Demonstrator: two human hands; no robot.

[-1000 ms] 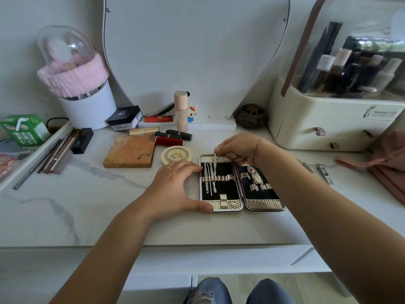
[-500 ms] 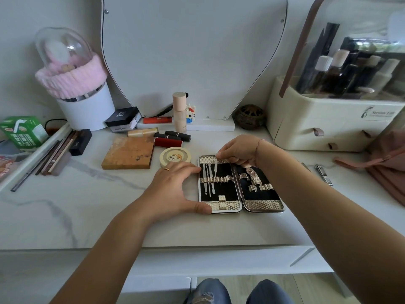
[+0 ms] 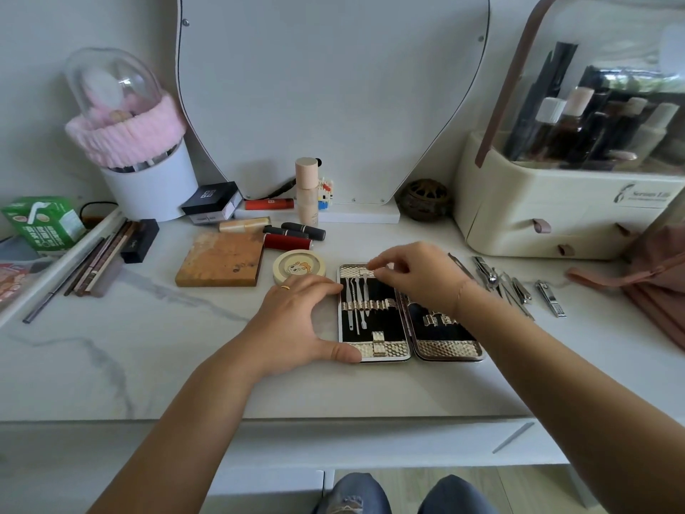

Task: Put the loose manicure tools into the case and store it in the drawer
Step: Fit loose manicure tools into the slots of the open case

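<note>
the case (image 3: 393,352) lies open flat on the marbled white table (image 3: 148,346): two rounded halves, black lining, shiny dimpled metal bands. the left hand (image 3: 296,320) spans the case's left edge and holds it, thumb pressed on the near corner, fingertips curled against the far one. the right hand (image 3: 419,276) sits over the case's far end, fingers bunched, pinching the top of a thin steel pick (image 3: 366,291) that lies under the left half's strap, just below the fingertips. loose tools (image 3: 508,287) lie heaped just right of that wrist, a nail clipper (image 3: 550,300) beyond.
</note>
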